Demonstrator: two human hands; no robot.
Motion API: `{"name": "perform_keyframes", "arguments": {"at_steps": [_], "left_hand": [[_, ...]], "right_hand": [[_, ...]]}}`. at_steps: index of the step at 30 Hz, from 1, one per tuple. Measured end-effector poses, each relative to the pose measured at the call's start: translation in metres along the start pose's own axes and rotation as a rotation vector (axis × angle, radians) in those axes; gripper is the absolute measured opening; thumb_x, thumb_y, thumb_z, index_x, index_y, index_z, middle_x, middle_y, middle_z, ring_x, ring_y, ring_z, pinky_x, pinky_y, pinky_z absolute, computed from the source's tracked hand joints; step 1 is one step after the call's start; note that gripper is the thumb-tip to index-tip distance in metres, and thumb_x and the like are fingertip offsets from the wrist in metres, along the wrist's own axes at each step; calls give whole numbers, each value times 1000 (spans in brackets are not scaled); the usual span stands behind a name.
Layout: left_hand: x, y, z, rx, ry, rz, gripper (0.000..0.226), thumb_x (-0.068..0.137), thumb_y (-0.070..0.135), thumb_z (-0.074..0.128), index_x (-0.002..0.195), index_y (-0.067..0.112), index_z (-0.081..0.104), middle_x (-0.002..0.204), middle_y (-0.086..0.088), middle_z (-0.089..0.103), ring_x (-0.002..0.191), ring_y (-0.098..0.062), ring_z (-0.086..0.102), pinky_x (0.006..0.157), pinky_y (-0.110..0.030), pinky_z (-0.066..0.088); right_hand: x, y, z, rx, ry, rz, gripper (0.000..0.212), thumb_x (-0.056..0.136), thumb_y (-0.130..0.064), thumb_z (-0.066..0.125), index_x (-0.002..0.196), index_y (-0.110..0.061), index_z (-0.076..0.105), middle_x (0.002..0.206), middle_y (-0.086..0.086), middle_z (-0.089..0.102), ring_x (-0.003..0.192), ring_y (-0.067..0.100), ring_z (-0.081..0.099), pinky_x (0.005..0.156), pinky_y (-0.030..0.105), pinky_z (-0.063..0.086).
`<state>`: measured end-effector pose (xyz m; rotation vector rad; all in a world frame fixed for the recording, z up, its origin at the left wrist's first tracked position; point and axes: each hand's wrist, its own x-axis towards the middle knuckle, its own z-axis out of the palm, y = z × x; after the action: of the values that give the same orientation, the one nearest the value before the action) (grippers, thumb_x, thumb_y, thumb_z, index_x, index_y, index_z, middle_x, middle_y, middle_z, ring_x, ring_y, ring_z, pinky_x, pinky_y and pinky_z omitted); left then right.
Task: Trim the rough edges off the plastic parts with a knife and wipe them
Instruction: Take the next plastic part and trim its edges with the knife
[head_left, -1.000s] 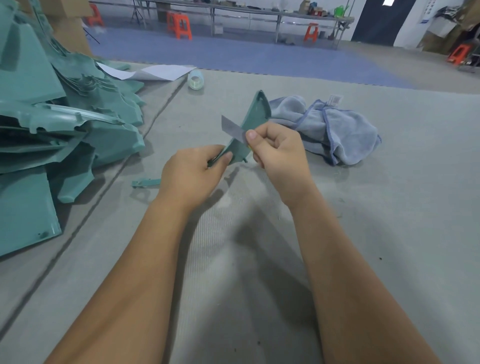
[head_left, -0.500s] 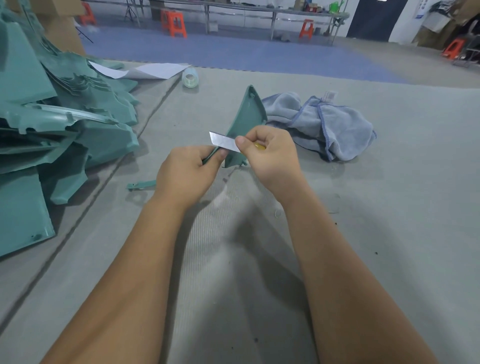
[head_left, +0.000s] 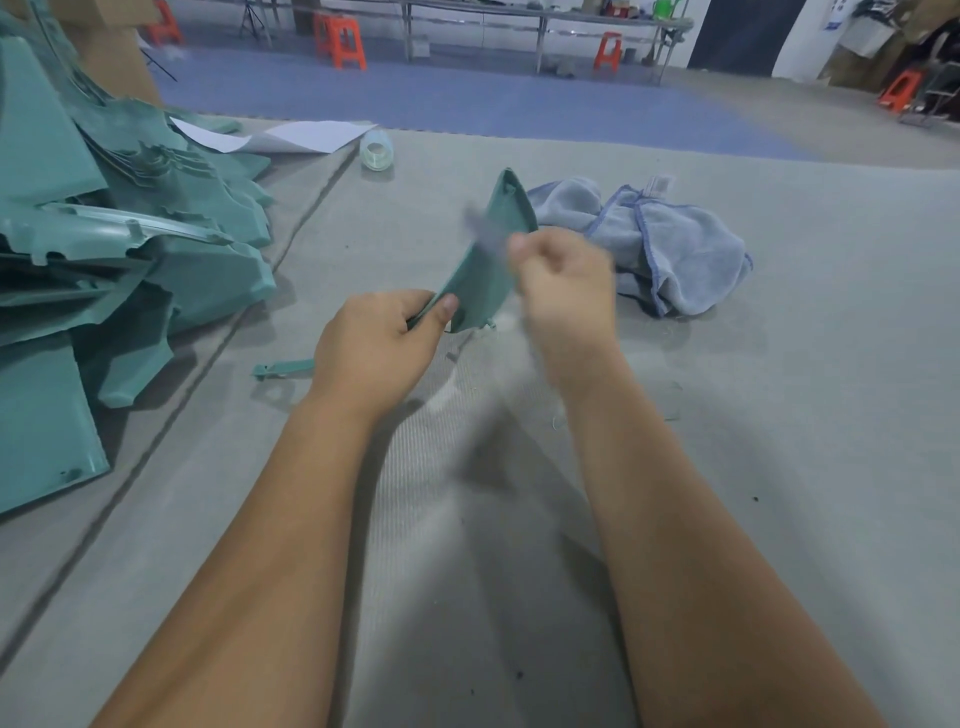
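My left hand (head_left: 376, 348) pinches the near end of a teal, leaf-shaped plastic part (head_left: 488, 265) that points up and away from me. My right hand (head_left: 563, 291) grips a knife with a thin grey blade (head_left: 480, 226), blurred by motion, laid against the part's upper left edge. A blue-grey cloth (head_left: 670, 244) lies crumpled on the table just behind and right of my right hand.
A tall heap of teal plastic parts (head_left: 104, 249) fills the left side. A small teal offcut (head_left: 283, 369) lies left of my left hand. A roll of clear tape (head_left: 376, 150) and white paper (head_left: 306, 136) sit farther back. Grey felt (head_left: 779, 467) covers the table.
The knife in my right hand has slid up along the part's edge, away from me. My left hand keeps hold of the part, which has tilted slightly.
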<state>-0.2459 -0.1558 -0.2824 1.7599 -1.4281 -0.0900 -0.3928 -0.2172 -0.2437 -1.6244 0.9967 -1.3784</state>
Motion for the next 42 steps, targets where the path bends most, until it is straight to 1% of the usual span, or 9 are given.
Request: {"name": "perform_keyframes", "arguments": {"at_steps": [3, 7, 10, 15, 18, 24, 30, 36, 42], "left_hand": [[-3, 2, -2, -4, -20, 24, 35, 89, 55, 42, 60, 37, 50, 48, 10, 44, 42, -12, 33, 46, -29, 20], [-2, 1, 0, 2, -6, 13, 35, 90, 56, 41, 61, 36, 48, 48, 11, 44, 44, -10, 35, 47, -29, 21], [-1, -1, 1, 10, 1, 10, 37, 91, 56, 41, 62, 35, 47, 49, 12, 44, 46, -9, 37, 47, -29, 21], [0, -3, 2, 15, 13, 26, 43, 93, 54, 45, 59, 26, 45, 47, 8, 44, 44, -13, 34, 46, -30, 22], [-1, -2, 1, 20, 12, 42, 40, 90, 55, 42, 59, 29, 45, 47, 6, 43, 44, -13, 34, 47, -30, 21], [-3, -2, 0, 8, 13, 56, 40, 88, 54, 42, 58, 28, 45, 45, 1, 37, 45, -14, 33, 46, -29, 23], [-3, -4, 1, 5, 20, 66, 49, 89, 53, 42, 65, 11, 47, 47, 0, 35, 48, -17, 34, 49, -32, 27], [-5, -2, 0, 14, 12, 65, 39, 88, 52, 44, 59, 25, 43, 45, 1, 33, 47, -18, 34, 49, -30, 26], [-6, -4, 0, 82, 30, 116, 40, 88, 53, 41, 70, 18, 45, 54, 10, 46, 48, -12, 39, 49, -29, 30]], "right_hand": [[16, 3, -25, 42, 185, 82, 27, 95, -17, 58, 68, -20, 59, 54, -8, 48, 50, 4, 35, 49, 16, 32], [16, 7, -39, 215, 172, 88, 29, 97, -11, 56, 68, -15, 56, 56, 1, 38, 50, 8, 29, 46, 16, 27], [10, 1, -31, 300, -8, 63, 27, 96, -8, 57, 70, -15, 59, 53, -4, 41, 46, 5, 33, 44, 14, 28], [-5, -1, -10, 112, -366, 57, 28, 96, -8, 57, 68, -12, 57, 48, -1, 39, 44, 8, 33, 45, 14, 27], [-2, 2, -5, 29, -281, 37, 31, 96, -10, 58, 65, -12, 53, 55, 5, 35, 54, 17, 29, 52, 25, 24], [11, 4, -13, 190, 46, 62, 24, 98, -14, 55, 74, -12, 56, 57, 0, 37, 54, 11, 27, 52, 24, 24], [5, 7, -18, 103, -354, 5, 24, 95, -10, 58, 72, -13, 57, 48, -6, 38, 46, 7, 31, 46, 15, 27], [16, 9, -22, 165, 22, 39, 21, 97, -16, 56, 81, -3, 60, 66, 10, 42, 58, 14, 30, 56, 27, 28], [9, 15, -25, 361, -1, 58, 27, 94, -12, 59, 68, -16, 63, 55, -4, 44, 48, 7, 34, 45, 15, 28]]}}
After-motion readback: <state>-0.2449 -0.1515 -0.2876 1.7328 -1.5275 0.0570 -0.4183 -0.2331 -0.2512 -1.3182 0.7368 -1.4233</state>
